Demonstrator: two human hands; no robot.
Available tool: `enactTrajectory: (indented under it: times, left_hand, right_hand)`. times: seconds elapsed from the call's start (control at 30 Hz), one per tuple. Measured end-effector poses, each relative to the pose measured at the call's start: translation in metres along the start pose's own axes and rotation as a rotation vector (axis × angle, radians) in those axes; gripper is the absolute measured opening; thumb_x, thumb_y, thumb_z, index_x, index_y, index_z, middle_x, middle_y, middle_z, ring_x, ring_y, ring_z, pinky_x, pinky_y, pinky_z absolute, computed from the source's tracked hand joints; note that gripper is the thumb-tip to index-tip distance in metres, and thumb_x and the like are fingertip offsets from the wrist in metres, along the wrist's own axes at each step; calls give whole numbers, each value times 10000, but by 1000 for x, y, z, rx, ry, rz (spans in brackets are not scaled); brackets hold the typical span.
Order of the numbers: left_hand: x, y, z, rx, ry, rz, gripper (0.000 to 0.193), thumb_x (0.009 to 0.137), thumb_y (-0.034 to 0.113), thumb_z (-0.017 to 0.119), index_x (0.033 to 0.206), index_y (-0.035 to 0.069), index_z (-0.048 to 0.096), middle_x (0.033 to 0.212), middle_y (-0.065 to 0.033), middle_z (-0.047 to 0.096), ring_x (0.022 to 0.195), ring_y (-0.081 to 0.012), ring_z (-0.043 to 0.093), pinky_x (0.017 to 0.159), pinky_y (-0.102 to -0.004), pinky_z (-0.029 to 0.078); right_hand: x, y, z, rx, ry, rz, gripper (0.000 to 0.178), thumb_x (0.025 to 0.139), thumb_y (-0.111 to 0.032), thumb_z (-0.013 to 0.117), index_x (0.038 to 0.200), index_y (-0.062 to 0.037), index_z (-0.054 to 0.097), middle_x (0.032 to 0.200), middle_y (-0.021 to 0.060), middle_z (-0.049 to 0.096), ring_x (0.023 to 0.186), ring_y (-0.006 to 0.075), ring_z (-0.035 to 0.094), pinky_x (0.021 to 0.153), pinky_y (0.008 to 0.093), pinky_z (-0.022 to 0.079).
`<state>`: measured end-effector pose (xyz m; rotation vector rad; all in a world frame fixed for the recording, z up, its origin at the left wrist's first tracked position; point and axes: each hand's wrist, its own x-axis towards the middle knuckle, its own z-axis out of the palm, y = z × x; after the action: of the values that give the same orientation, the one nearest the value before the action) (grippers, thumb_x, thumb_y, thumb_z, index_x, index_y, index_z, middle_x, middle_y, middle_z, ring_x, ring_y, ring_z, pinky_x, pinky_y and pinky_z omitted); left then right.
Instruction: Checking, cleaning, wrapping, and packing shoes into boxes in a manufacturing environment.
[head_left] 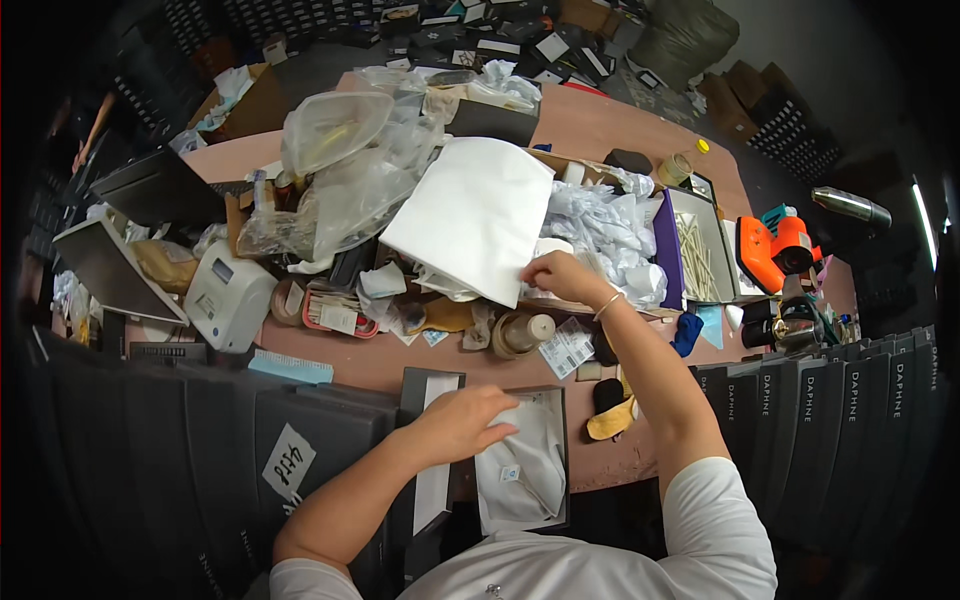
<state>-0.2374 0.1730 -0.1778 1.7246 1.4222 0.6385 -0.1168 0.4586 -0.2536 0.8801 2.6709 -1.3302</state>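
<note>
An open dark shoebox (564, 470) lies at the near edge of the table, lined with white tissue paper (530, 450) that bears a small square sachet (510, 473). Its lid (433, 480) stands at the left side. Over the box's upper left part rests my left hand (465, 424), open, with thumb and fingers apart. Farther off, my right hand (560, 278) has its fingers closed at the right edge of a stack of white paper sheets (475, 215). That stack lies tilted across a carton. What sits beneath the tissue is hidden.
Crumpled white paper (610, 230) fills the carton right of the sheets. An orange tape dispenser (760, 255), a label printer (228, 298), a roll of tape (522, 333) and clear plastic bags (360, 180) crowd the table. Stacked dark shoeboxes (830, 400) flank both sides.
</note>
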Motion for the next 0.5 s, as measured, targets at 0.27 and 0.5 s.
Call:
enactTrajectory:
  times: [0.27, 0.5]
  left_hand:
    - [2, 2, -10, -17, -106, -120, 413, 869, 259, 673, 1214, 48, 591, 1149, -139, 600, 1025, -318, 599, 866, -382, 501]
    - [12, 3, -16, -28, -194, -172, 469, 852, 264, 689, 1262, 69, 572, 1214, -116, 567, 1041, -293, 592, 876, -373, 500]
  right_hand:
    - [28, 60, 28, -648, -157, -89, 262, 815, -256, 622, 1034, -135, 703, 1041, 85, 687, 1031, 256, 601, 827, 432, 464]
    - [36, 107, 10, -1063, 50, -55, 198, 842, -225, 559, 900, -126, 719, 963, 30, 681, 971, 233, 565, 761, 412, 436]
